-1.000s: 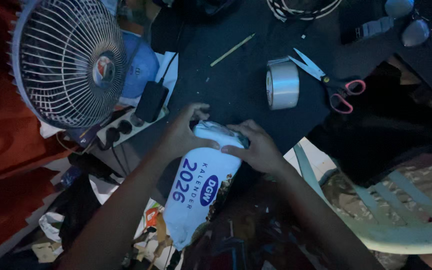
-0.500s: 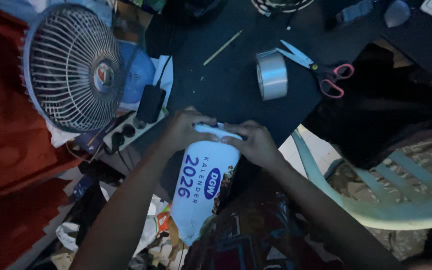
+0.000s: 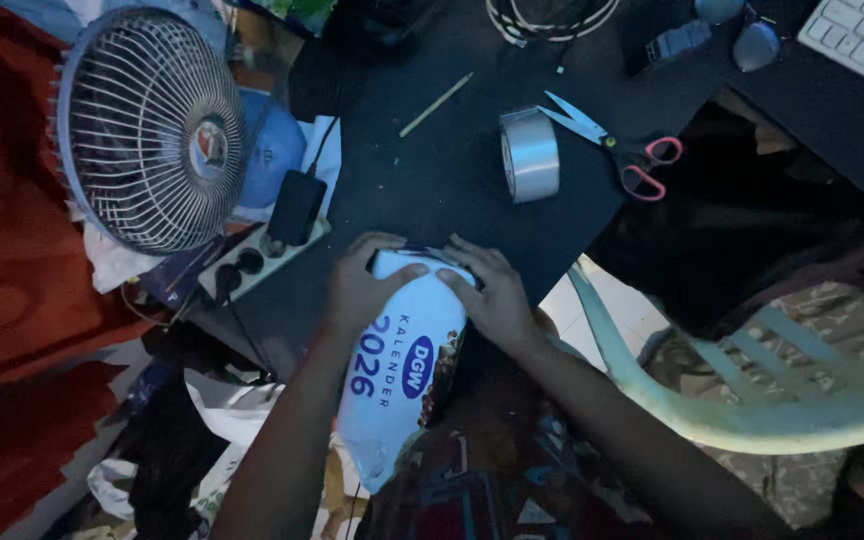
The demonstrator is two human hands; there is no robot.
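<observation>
Rolled calendar (image 3: 407, 375), white with dark blue print, is held at its upper end by both hands at the near edge of a black table (image 3: 452, 170); its lower end hangs off the edge toward the cluttered floor. The left hand (image 3: 362, 285) is wrapped around the top left of the roll, fingers curled over it and the thumb laid across the white face. The right hand (image 3: 492, 295) is closed on the top right, its fingers bent over the end of the roll. The two hands are nearly touching at the top.

Further up the table, well apart from the hands, a roll of silver tape (image 3: 530, 155) is seen standing on its edge, with scissors (image 3: 612, 150) with red handles just beside it to the right. A thin stick (image 3: 436, 103) lies to the upper left of the tape. At the top right corner a white keyboard (image 3: 862, 40) is partly shown.

To the left of the hands a white power strip (image 3: 257, 258) is placed, with a black adapter (image 3: 297, 205) plugged in. Beyond it a small fan (image 3: 147, 125) with a wire cage is standing. A pale green plastic chair (image 3: 752, 400) is seen to the right, below the table edge.
</observation>
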